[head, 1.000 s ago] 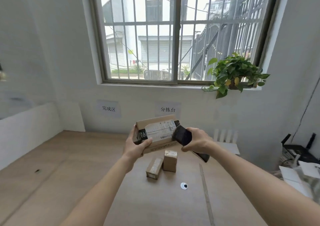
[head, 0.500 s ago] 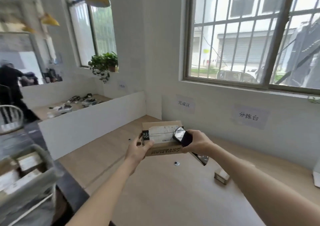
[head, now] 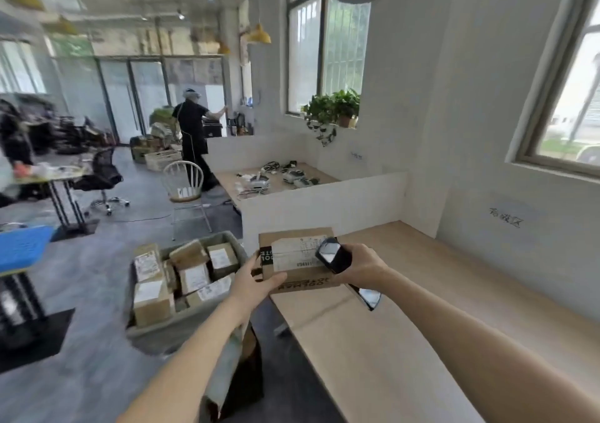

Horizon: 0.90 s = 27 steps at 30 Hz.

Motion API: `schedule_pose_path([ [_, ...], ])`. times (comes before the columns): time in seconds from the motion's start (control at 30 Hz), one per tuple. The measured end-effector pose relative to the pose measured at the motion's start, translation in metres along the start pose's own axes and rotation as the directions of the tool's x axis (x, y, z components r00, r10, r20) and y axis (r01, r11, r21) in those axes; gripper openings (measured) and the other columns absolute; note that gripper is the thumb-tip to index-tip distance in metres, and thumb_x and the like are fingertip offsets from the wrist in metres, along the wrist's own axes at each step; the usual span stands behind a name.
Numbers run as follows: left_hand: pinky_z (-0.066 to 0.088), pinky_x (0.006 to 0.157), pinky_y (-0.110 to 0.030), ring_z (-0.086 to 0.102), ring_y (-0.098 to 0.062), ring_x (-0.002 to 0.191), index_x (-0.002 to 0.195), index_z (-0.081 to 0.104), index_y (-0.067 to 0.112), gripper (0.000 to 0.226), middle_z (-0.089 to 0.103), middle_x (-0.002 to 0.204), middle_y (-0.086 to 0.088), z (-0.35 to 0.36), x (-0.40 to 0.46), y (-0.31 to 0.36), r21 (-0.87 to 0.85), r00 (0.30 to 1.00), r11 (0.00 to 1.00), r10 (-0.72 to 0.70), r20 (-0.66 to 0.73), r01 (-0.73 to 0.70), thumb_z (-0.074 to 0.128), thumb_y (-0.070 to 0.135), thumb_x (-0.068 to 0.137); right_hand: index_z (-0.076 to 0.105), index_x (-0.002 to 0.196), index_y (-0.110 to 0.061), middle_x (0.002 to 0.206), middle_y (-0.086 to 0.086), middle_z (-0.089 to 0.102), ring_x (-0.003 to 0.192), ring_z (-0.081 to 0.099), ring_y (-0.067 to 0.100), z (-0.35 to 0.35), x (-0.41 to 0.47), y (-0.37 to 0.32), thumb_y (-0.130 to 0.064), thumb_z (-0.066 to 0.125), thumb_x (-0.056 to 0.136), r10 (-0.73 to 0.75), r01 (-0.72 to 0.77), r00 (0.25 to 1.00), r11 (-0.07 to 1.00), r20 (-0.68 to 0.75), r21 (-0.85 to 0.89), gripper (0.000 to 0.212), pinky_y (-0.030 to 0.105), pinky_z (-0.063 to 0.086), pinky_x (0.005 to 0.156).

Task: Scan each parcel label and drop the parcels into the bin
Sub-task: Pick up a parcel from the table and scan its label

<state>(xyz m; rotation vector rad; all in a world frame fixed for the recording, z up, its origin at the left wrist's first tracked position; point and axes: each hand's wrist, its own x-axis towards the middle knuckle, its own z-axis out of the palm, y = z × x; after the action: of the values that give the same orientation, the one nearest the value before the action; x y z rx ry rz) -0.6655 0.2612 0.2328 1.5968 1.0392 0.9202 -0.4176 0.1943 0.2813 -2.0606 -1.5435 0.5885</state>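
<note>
Pale wood runs beneath both forearms as the work surface (head: 406,341), ending at an edge just below the left hand (head: 256,279). That hand grips the near left corner of the parcel (head: 293,262), thumb on top and fingers curled underneath, holding it level above the edge of the surface. The right hand (head: 363,268) is wrapped around the black scanner (head: 334,255), whose head sits over the right end of the white label (head: 297,252).

The bin (head: 152,335), a grey tub, stands on the floor to the left of and below the left hand, already crowded with boxes lying label up.

By the look of it, the step in hand is the scan itself, or the moment straight after it. To do it well, the person would keep the box steady and flat with the scanner aimed squarely at the barcode strip. For the drop, the left hand should carry the parcel out over the bin and let go low, over a gap among the boxes, so it lands flat and does not glance off the rim.
</note>
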Motion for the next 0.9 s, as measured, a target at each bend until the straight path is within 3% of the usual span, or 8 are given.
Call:
schedule_pose_path([
  [0.1, 0.037, 0.102, -0.026, 0.046, -0.017, 0.131, 0.152, 0.033, 0.021, 0.092, 0.046, 0.144, 0.008, -0.054, 0.012, -0.019, 0.040, 0.997, 0.999, -0.033, -0.063, 0.036, 0.083, 0.039, 0.076, 0.063, 0.091, -0.027, 0.091, -0.008, 0.068, 0.089, 0.065, 0.015, 0.037, 0.031, -0.041, -0.037, 0.087, 0.059, -0.046, 0.047, 0.998, 0.999, 0.042, -0.006, 0.041, 0.029, 0.051, 0.070],
  [0.17, 0.036, 0.105, -0.031, 0.045, -0.019, 0.133, 0.154, 0.031, 0.019, 0.092, 0.046, 0.148, 0.001, -0.082, 0.020, -0.034, 0.028, 0.995, 0.999, -0.024, -0.099, 0.027, 0.081, 0.036, 0.079, 0.063, 0.097, -0.028, 0.095, -0.007, 0.067, 0.090, 0.064, 0.015, 0.059, 0.051, -0.064, -0.035, 0.086, 0.059, -0.072, 0.072, 0.995, 0.997, 0.069, 0.000, 0.045, 0.029, 0.051, 0.070],
  [0.3, 0.034, 0.104, -0.030, 0.040, -0.023, 0.139, 0.155, 0.029, 0.020, 0.091, 0.041, 0.142, 0.012, -0.127, 0.042, -0.063, 0.023, 0.989, 0.998, -0.054, -0.135, 0.058, 0.079, 0.038, 0.081, 0.064, 0.102, -0.026, 0.098, -0.006, 0.068, 0.093, 0.065, 0.016, 0.099, 0.090, -0.097, -0.032, 0.086, 0.057, -0.121, 0.120, 0.985, 0.993, 0.126, 0.018, 0.050, 0.036, 0.058, 0.076],
  [0.37, 0.038, 0.112, -0.040, 0.040, -0.024, 0.139, 0.156, 0.028, 0.024, 0.106, 0.037, 0.155, 0.005, -0.143, 0.052, -0.074, 0.011, 0.981, 0.992, -0.125, -0.149, 0.128, 0.083, 0.055, 0.070, 0.065, 0.105, -0.021, 0.100, -0.002, 0.069, 0.092, 0.066, 0.016, 0.111, 0.107, -0.105, -0.027, 0.086, 0.062, -0.137, 0.134, 0.980, 0.991, 0.148, 0.030, 0.049, 0.040, 0.059, 0.079],
  [0.47, 0.047, 0.105, -0.051, 0.047, -0.024, 0.135, 0.154, 0.028, 0.034, 0.130, 0.037, 0.157, 0.004, -0.171, 0.080, -0.104, 0.020, 0.978, 0.988, -0.147, -0.150, 0.152, 0.081, 0.081, 0.045, 0.066, 0.106, -0.019, 0.100, -0.001, 0.070, 0.092, 0.066, 0.016, 0.133, 0.148, -0.116, -0.026, 0.086, 0.062, -0.148, 0.145, 0.973, 0.989, 0.175, 0.031, 0.049, 0.042, 0.060, 0.080],
  [0.67, 0.041, 0.111, -0.052, 0.043, -0.023, 0.139, 0.154, 0.030, 0.029, 0.124, 0.042, 0.154, 0.003, -0.204, 0.166, -0.139, 0.066, 0.955, 0.973, -0.204, -0.218, 0.223, 0.082, 0.075, 0.052, 0.065, 0.109, -0.023, 0.100, -0.004, 0.069, 0.091, 0.066, 0.014, 0.182, 0.265, -0.130, -0.033, 0.086, 0.059, -0.166, 0.164, 0.953, 0.986, 0.254, 0.030, 0.055, 0.039, 0.063, 0.080],
  [0.9, 0.037, 0.114, -0.052, 0.033, -0.027, 0.145, 0.157, 0.026, 0.021, 0.104, 0.028, 0.161, 0.000, -0.225, 0.298, -0.184, 0.113, 0.908, 0.932, -0.300, -0.291, 0.344, 0.080, 0.050, 0.073, 0.059, 0.130, -0.020, 0.116, -0.001, 0.065, 0.104, 0.063, 0.019, 0.241, 0.427, -0.126, -0.036, 0.087, 0.064, -0.168, 0.170, 0.930, 0.985, 0.326, 0.024, 0.073, 0.037, 0.059, 0.087],
])
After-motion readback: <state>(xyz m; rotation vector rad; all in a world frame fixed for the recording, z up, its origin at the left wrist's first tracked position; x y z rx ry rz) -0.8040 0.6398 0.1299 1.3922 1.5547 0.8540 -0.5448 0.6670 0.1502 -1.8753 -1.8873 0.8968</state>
